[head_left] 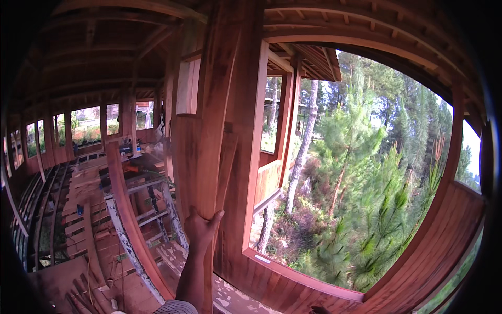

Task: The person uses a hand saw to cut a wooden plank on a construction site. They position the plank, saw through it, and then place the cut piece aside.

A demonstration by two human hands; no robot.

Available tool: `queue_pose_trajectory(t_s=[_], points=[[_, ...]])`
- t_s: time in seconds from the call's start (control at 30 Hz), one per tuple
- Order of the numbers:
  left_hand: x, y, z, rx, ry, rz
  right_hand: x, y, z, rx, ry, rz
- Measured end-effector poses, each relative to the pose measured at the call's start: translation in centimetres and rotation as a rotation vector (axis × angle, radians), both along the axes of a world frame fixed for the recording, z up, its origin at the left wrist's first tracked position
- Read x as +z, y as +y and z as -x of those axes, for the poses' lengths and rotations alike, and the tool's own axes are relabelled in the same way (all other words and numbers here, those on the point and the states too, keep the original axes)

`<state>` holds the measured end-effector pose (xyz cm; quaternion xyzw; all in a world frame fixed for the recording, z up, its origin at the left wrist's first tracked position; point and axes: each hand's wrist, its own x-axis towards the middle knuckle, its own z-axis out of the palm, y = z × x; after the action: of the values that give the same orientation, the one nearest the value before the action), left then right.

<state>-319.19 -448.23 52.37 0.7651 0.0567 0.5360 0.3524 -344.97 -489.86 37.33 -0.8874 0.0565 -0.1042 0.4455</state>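
Gripping upright wooden plank (pixel 213 131): left hand (pixel 203 228), 7 o'clock.
Could tip if that grip slips; right hand (pixel 319 310), 5 o'clock, fingers: can't tell.

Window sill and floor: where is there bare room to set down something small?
The window sill looks bare, though narrow, right of the pale label. The floor left of the held plank is crowded with loose boards and a paint-flecked frame.

Grey striped left sleeve (pixel 177 307), left hand (pixel 202 227) bare
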Motion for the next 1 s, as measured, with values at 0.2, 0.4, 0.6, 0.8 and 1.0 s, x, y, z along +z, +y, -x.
queue_pose_trajectory(t_s=[0.2, 0.4, 0.6, 0.8, 1.0], points=[[0.7, -3.5, 3.6, 0.100, -0.088, -0.068, -2.4, -4.7, 0.9, 0.081, -0.065, -0.075], [-1.5, -5.2, 5.4, 0.075, -0.048, -0.029, -1.1, -6.4, 3.1, 0.058, 0.029, -0.074], [-7.2, -2.1, 6.2, -1.526, 0.127, 0.811, -2.0, -7.3, 4.0, 0.047, -0.011, -0.081], [-8.6, -3.3, 6.6, -2.001, 0.163, 0.825, -3.9, -8.3, 3.8, 0.075, 0.041, -0.040], [-10.8, -2.6, 7.8, -2.093, 0.165, 0.798, -3.3, -7.4, 2.9, 0.125, 0.104, -0.179]])
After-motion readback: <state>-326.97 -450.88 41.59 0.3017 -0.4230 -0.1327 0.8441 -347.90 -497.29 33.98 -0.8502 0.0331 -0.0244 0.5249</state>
